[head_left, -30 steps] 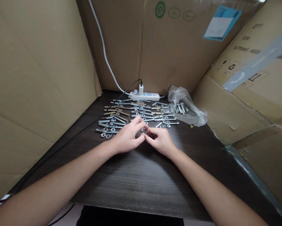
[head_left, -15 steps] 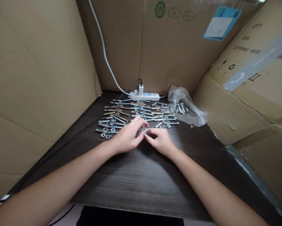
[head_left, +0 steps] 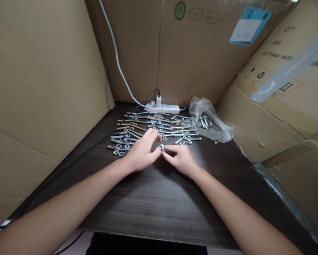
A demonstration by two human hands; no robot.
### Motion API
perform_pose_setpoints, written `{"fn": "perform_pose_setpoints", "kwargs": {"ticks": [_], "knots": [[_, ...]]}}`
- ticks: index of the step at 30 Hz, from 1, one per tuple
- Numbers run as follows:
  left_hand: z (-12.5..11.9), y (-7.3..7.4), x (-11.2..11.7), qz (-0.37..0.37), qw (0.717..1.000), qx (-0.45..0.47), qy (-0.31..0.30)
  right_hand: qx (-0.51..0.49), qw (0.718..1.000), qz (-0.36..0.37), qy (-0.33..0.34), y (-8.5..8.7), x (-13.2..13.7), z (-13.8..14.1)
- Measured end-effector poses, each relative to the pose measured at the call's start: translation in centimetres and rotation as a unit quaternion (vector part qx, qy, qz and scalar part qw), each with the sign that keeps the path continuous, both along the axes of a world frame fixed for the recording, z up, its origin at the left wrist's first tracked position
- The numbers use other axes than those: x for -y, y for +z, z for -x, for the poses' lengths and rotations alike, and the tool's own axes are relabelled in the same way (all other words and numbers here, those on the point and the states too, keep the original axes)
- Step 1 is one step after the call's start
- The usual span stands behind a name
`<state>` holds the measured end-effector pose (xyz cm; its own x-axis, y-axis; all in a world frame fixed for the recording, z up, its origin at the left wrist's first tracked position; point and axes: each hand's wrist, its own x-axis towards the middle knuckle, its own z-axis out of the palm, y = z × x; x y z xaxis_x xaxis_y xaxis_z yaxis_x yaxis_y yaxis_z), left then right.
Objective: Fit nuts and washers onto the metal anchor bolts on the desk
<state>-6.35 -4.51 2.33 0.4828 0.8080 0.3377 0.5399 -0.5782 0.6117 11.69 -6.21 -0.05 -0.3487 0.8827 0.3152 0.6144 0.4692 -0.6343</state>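
Note:
Both hands meet over the middle of a dark wooden table [head_left: 159, 205]. My left hand [head_left: 142, 153] and my right hand [head_left: 180, 159] pinch a small metal bolt with a nut [head_left: 162, 147] between their fingertips. The right hand's fingers are curled around the bolt's shaft, which is mostly hidden. Just beyond the hands lie rows of several bolts, nuts and washers [head_left: 150, 128] spread on the table.
A clear plastic bag [head_left: 209, 120] with more bolts lies at the back right. A white power strip [head_left: 162, 107] with a white cable [head_left: 116, 56] sits against the back. Cardboard walls [head_left: 42, 88] close in the table on the left, back and right.
The hands have stayed in place. The left hand's fingers have shifted slightly around the nut, and the small metal part now shows more clearly between the fingertips.

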Motion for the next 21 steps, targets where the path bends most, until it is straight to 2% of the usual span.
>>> {"fn": "perform_pose_setpoints", "kwargs": {"ticks": [10, 21], "knots": [[-0.03, 0.49, 0.2, -0.003, 0.999, -0.021, -0.05, 0.007, 1.0, 0.002, -0.002, -0.14, 0.0, -0.08], [-0.1, 0.14, 0.37, -0.011, 0.995, -0.025, -0.094, 0.02, 1.0, 0.007, -0.002, -0.02, 0.01, -0.05]]}}
